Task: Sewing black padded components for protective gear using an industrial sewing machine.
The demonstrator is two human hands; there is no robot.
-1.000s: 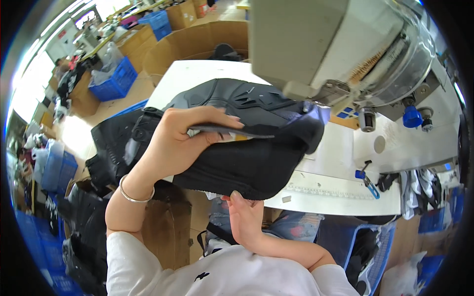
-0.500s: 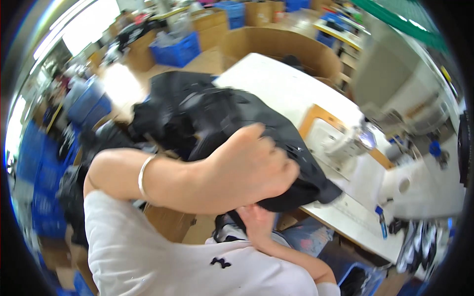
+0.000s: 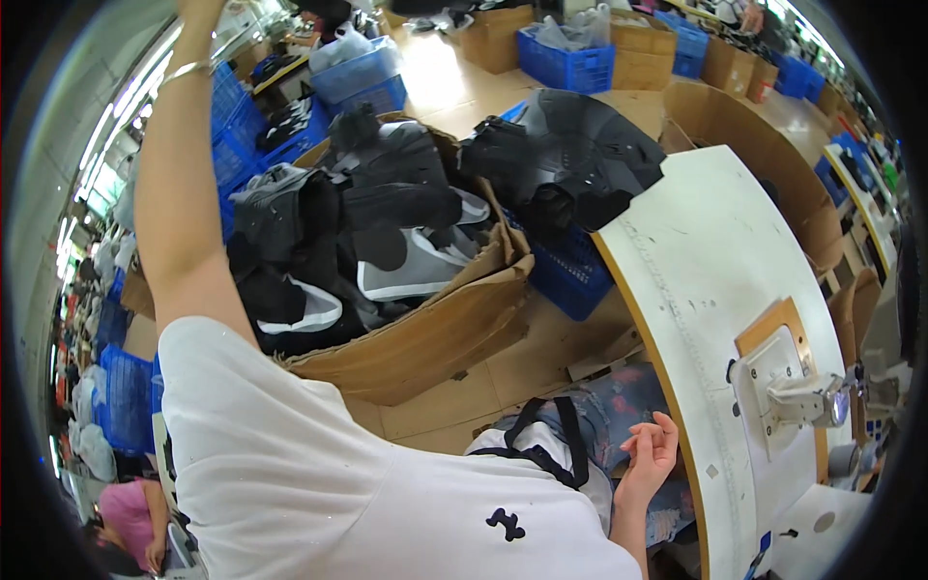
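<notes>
My left arm stretches up along the left side, a silver bangle (image 3: 184, 71) at its wrist. Only the base of my left hand (image 3: 201, 14) shows at the top edge; its fingers are cut off. Low on the right, my right hand (image 3: 650, 466) hangs over my lap beside the table edge, loosely curled, fingers apart and nothing in it. Black fabric pieces (image 3: 570, 150) lie in a heap at the far end of the white sewing table (image 3: 701, 251). In front of me a big cardboard box (image 3: 425, 338) holds black and grey pieces (image 3: 416, 261) with white edging.
A sewing machine arm (image 3: 807, 398) stands at the table's right. Below the heap is a blue crate (image 3: 570, 275). Further blue crates (image 3: 580, 68) and a large curved cardboard bin (image 3: 773, 145) stand behind. A person in pink (image 3: 133, 517) sits at the lower left.
The view has swung left. My left arm has gone from across the black fabric, hand fisted, up to the top left. My right hand now shows apart from the fabric.
</notes>
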